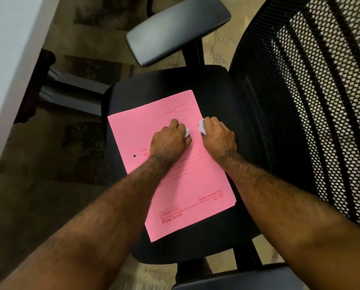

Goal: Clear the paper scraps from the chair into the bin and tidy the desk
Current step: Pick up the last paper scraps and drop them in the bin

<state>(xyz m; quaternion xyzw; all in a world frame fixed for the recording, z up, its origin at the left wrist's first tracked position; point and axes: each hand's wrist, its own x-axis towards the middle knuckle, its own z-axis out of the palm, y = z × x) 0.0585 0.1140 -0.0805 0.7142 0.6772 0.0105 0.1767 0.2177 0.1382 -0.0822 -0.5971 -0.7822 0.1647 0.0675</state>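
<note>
A pink file folder point(195, 201) lies flat on the black seat point(221, 91) of an office chair. Both my hands rest on the folder's upper half. My left hand point(168, 141) is closed around a small white paper scrap point(187, 132) that pokes out between the fingers. My right hand point(218, 137), a little to the right at the folder's edge, is closed on another white paper scrap point(201, 126). No other loose scraps show on the seat or folder.
The chair's mesh backrest point(313, 105) rises at the right. One armrest point(177, 30) sits beyond the seat, another point(248, 279) is close at the bottom. A white desk edge point(9, 59) runs along the left above patterned carpet point(49, 185).
</note>
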